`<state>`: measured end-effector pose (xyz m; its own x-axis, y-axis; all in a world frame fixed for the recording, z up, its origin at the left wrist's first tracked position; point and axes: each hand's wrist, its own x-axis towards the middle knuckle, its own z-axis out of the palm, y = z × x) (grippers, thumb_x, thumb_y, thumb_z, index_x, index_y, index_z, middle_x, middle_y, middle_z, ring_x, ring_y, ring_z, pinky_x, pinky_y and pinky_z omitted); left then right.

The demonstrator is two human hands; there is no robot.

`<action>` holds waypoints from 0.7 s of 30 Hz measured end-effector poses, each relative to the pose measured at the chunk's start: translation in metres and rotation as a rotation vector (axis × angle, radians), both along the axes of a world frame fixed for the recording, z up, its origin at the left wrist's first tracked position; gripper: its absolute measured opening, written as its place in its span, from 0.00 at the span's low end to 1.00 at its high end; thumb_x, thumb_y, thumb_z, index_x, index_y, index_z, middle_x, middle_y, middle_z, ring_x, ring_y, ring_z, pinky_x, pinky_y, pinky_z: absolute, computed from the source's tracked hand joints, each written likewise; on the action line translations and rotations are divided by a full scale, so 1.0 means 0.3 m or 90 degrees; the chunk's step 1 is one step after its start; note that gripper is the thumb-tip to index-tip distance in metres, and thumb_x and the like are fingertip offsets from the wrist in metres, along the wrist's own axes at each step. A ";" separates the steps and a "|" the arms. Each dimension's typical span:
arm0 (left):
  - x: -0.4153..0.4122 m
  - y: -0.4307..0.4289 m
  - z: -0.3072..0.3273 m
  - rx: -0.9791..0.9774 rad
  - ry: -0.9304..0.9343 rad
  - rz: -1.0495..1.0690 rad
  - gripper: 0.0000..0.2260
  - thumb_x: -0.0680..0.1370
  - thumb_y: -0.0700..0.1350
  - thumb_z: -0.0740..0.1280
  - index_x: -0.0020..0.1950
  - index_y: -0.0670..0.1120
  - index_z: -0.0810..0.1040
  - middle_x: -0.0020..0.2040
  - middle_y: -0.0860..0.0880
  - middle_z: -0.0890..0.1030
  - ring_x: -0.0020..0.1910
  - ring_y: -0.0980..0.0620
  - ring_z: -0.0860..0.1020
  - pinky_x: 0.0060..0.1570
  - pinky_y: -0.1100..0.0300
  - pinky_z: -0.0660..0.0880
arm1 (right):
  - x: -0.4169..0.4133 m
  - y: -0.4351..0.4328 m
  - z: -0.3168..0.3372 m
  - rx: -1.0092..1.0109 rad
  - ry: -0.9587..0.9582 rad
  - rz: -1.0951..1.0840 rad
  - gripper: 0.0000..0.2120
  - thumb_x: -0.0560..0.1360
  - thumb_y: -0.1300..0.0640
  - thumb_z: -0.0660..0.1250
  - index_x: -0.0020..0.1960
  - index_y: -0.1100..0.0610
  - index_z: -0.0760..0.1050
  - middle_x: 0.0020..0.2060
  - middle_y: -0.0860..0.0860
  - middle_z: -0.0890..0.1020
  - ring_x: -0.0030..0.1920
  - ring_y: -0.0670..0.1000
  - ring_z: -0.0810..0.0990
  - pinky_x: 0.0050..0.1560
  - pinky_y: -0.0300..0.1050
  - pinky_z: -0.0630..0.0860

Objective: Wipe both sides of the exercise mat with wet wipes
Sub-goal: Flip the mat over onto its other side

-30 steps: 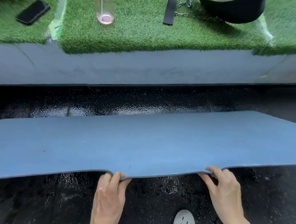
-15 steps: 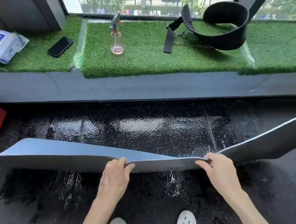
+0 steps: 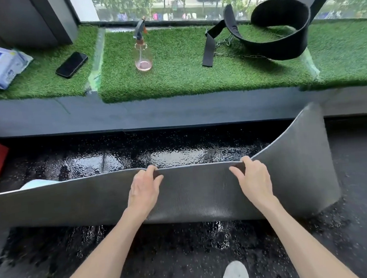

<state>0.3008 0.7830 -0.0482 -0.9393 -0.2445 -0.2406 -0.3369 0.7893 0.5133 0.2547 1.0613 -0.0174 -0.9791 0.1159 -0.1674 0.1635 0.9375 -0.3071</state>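
Head view: both my hands — left hand [image 3: 143, 191], right hand [image 3: 253, 178] — pinch the exercise mat [image 3: 199, 194]'s raised edge, textured grey underside facing me.

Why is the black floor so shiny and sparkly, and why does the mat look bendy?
Head view: window daylight glares off the floor; the mat really curls, held up by the left hand and right hand, and the wide lens bends the edges more.

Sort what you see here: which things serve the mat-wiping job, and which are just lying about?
Job: exercise mat, left hand, right hand, wet wipes pack.
Lying about: phone, spray bottle, black belt.
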 end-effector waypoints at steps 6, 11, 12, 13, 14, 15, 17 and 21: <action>-0.174 0.004 -0.067 0.004 0.025 -0.015 0.15 0.79 0.43 0.67 0.65 0.43 0.72 0.46 0.47 0.71 0.52 0.44 0.72 0.52 0.52 0.71 | -0.227 -0.005 -0.087 0.066 0.046 0.026 0.20 0.78 0.43 0.63 0.57 0.61 0.73 0.45 0.61 0.78 0.48 0.62 0.76 0.46 0.52 0.72; -0.439 0.041 -0.164 0.010 0.087 -0.026 0.19 0.76 0.38 0.66 0.67 0.43 0.69 0.51 0.44 0.71 0.56 0.42 0.71 0.57 0.49 0.70 | -0.447 0.010 -0.203 0.117 0.136 -0.007 0.21 0.79 0.43 0.63 0.60 0.61 0.71 0.46 0.63 0.78 0.48 0.62 0.75 0.46 0.52 0.69; -0.498 0.046 -0.192 0.009 0.098 -0.034 0.21 0.75 0.38 0.66 0.68 0.43 0.68 0.53 0.43 0.72 0.57 0.41 0.71 0.58 0.49 0.69 | -0.492 0.011 -0.235 0.111 0.152 -0.023 0.21 0.79 0.44 0.63 0.61 0.61 0.70 0.47 0.64 0.77 0.49 0.63 0.74 0.47 0.53 0.69; -0.554 0.051 -0.223 0.009 0.102 -0.044 0.24 0.75 0.38 0.66 0.70 0.43 0.67 0.55 0.42 0.72 0.58 0.41 0.71 0.58 0.48 0.69 | -0.535 0.010 -0.269 0.102 0.159 -0.038 0.22 0.79 0.45 0.63 0.64 0.60 0.69 0.50 0.65 0.76 0.51 0.64 0.73 0.49 0.54 0.69; -0.606 0.054 -0.256 0.009 0.098 -0.052 0.27 0.75 0.39 0.66 0.73 0.44 0.64 0.58 0.41 0.71 0.60 0.41 0.70 0.60 0.48 0.68 | -0.578 0.006 -0.305 0.082 0.158 -0.052 0.23 0.79 0.46 0.62 0.67 0.60 0.67 0.53 0.66 0.75 0.54 0.65 0.72 0.52 0.55 0.69; -0.654 0.055 -0.296 0.010 0.088 -0.063 0.31 0.75 0.40 0.67 0.76 0.44 0.60 0.63 0.41 0.69 0.63 0.41 0.68 0.62 0.48 0.67 | -0.621 0.002 -0.344 0.047 0.152 -0.062 0.25 0.79 0.46 0.62 0.71 0.59 0.64 0.57 0.67 0.73 0.57 0.66 0.70 0.55 0.56 0.68; -0.716 0.056 -0.397 0.008 0.065 -0.077 0.36 0.77 0.43 0.67 0.79 0.44 0.52 0.73 0.42 0.61 0.70 0.42 0.63 0.68 0.48 0.64 | -0.690 -0.015 -0.432 -0.023 0.130 -0.055 0.31 0.79 0.47 0.62 0.76 0.60 0.56 0.65 0.68 0.66 0.63 0.67 0.66 0.62 0.58 0.65; -0.678 0.052 -0.635 -0.071 0.131 -0.184 0.34 0.78 0.49 0.68 0.79 0.41 0.56 0.77 0.39 0.57 0.75 0.40 0.58 0.74 0.47 0.59 | -0.658 -0.067 -0.645 0.057 0.113 0.046 0.35 0.78 0.46 0.63 0.77 0.59 0.53 0.73 0.67 0.57 0.72 0.67 0.57 0.70 0.60 0.56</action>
